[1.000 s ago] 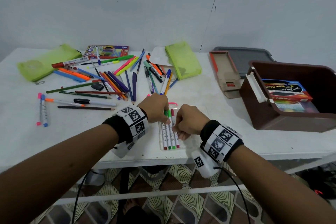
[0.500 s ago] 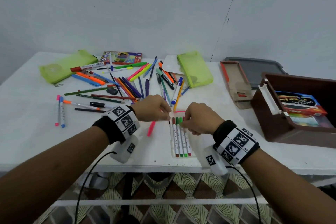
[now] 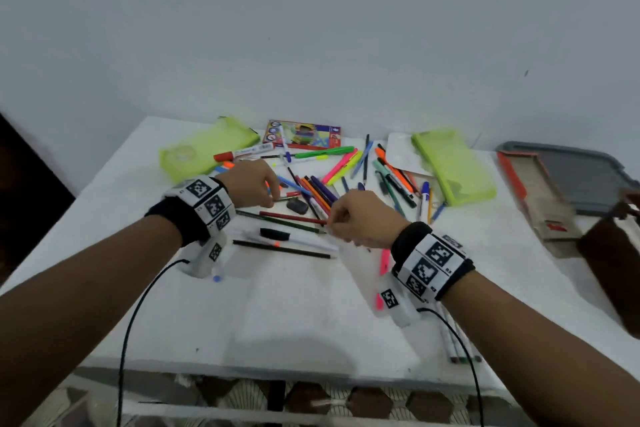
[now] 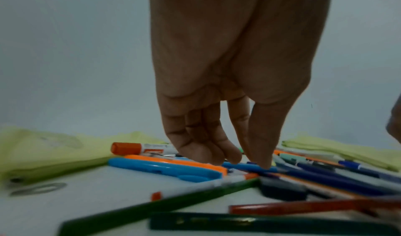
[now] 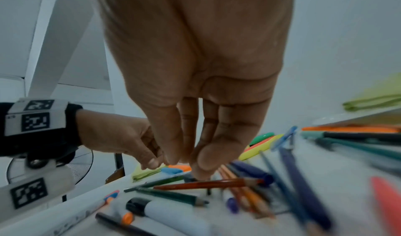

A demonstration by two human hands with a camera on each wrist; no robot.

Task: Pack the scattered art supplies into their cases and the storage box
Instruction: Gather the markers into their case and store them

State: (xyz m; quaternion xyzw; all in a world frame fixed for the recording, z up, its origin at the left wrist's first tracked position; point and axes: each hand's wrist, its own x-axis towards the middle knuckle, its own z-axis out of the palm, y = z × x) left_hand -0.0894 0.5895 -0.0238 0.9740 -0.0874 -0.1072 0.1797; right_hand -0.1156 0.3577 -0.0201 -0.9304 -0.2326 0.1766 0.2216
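Mid-sort, by the look of it, with most of the job left to do. Loads of pens and pencils heaped crisscross in the middle of the worktop.

Left hand down on the far-left side of the heap, fingers bunched narrow and pointing down, tips landing on a blue pen lying on top of the others. Can't tell whether properly gripped or only touched.

Right hand just to the right, fingertips drawn close together right over a red pencil. Same story, can't tell if pinched yet. Reads like going for top-layer stuff first, since anything buried would drag its neighbours along.

Two lime-green pouches parked either side of the heap, one far left, one far right, handy for dropping things in without much reach. Brown storage box off at the right edge, badly blurred. A few markers lined up side by side at the near edge under the right forearm, possibly in a clear case, too smeared to swear to. Loose pink marker beside that wrist, dark eraser between the hands.
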